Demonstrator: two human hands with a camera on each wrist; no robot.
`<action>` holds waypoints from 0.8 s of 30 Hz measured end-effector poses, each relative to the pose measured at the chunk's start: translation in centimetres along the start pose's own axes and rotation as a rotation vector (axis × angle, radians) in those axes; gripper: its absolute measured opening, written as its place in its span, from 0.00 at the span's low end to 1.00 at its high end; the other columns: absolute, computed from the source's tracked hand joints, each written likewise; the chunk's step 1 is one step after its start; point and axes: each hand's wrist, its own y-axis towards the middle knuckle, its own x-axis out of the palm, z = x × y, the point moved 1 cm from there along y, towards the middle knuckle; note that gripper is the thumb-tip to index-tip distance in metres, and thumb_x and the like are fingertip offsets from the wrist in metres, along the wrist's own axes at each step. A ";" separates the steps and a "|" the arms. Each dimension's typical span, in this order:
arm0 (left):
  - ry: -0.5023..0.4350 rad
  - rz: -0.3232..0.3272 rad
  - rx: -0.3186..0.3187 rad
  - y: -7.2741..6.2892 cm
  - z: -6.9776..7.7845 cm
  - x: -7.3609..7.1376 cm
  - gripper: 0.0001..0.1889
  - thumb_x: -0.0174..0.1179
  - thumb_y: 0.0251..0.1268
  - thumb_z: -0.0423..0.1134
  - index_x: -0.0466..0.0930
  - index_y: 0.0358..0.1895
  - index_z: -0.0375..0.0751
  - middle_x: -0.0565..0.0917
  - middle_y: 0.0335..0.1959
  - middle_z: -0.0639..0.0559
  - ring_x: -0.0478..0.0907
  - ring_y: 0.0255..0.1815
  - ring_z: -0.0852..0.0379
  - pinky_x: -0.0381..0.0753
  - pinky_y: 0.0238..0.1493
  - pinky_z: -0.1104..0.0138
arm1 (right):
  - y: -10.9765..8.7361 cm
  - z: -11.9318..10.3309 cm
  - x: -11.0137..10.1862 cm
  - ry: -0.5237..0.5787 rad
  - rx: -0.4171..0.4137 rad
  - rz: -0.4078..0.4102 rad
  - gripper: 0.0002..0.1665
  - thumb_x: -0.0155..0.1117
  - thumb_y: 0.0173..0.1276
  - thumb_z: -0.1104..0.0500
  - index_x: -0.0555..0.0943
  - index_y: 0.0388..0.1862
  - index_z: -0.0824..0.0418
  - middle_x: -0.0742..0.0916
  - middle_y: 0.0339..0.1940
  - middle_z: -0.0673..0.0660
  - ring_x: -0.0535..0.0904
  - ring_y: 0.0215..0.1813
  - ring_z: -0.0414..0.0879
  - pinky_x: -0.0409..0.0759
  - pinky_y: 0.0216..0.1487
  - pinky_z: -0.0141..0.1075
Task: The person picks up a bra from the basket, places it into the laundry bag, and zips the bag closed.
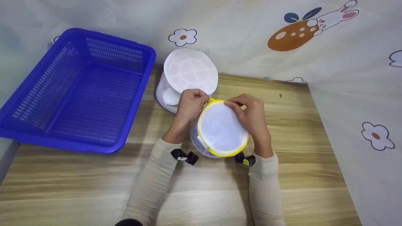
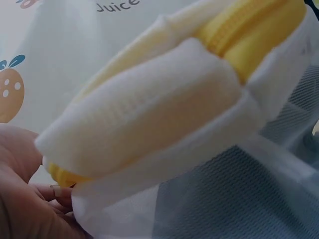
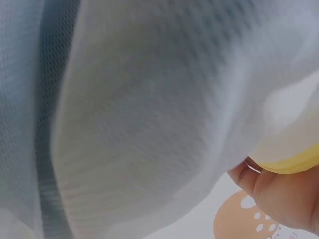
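Observation:
In the head view, a round mesh laundry bag (image 1: 223, 128) with a yellow zipper stands between my hands, its white top tilted toward me. My left hand (image 1: 190, 106) pinches its rim at the upper left, where a small yellow tab shows. Thumb and fingers of my right hand (image 1: 251, 116) pinch the yellow edge at the upper right. The left wrist view shows the bag's white trim and yellow zipper (image 2: 259, 35) close up, with my left fingers at its lower end. Sheer mesh (image 3: 144, 124) fills most of the right wrist view.
A second, white mesh bag (image 1: 191, 67) stands just behind my left hand against the wall. To the left is a large blue plastic basket (image 1: 70, 145) with slotted sides. The wooden table (image 1: 204, 201) meets printed walls at the back and right.

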 end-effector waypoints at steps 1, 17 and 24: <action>0.000 0.001 -0.001 0.0 0.0 0.0 0.09 0.57 0.54 0.25 0.78 0.18 0.35 0.68 0.11 0.55 0.64 0.16 0.61 0.64 0.18 0.72 | 0.0 0.0 -0.1 0.003 0.003 0.004 0.09 0.69 0.62 0.56 0.88 0.30 0.60 0.86 0.26 0.51 0.80 0.29 0.38 0.78 0.32 0.32; -0.054 -0.013 0.008 0.0 -0.2 -0.1 0.10 0.55 0.53 0.24 0.77 0.17 0.35 0.65 0.09 0.55 0.60 0.12 0.63 0.58 0.14 0.73 | 0.1 0.1 -0.4 -0.004 0.066 0.030 0.10 0.69 0.61 0.54 0.88 0.30 0.61 0.86 0.26 0.51 0.80 0.28 0.40 0.77 0.31 0.33; -0.070 -0.009 0.002 -0.1 -0.2 -0.1 0.11 0.55 0.53 0.24 0.76 0.16 0.36 0.65 0.09 0.56 0.59 0.11 0.63 0.57 0.13 0.73 | 0.0 0.1 -0.5 -0.027 0.080 0.037 0.10 0.70 0.61 0.54 0.88 0.30 0.62 0.86 0.26 0.52 0.80 0.28 0.41 0.77 0.32 0.33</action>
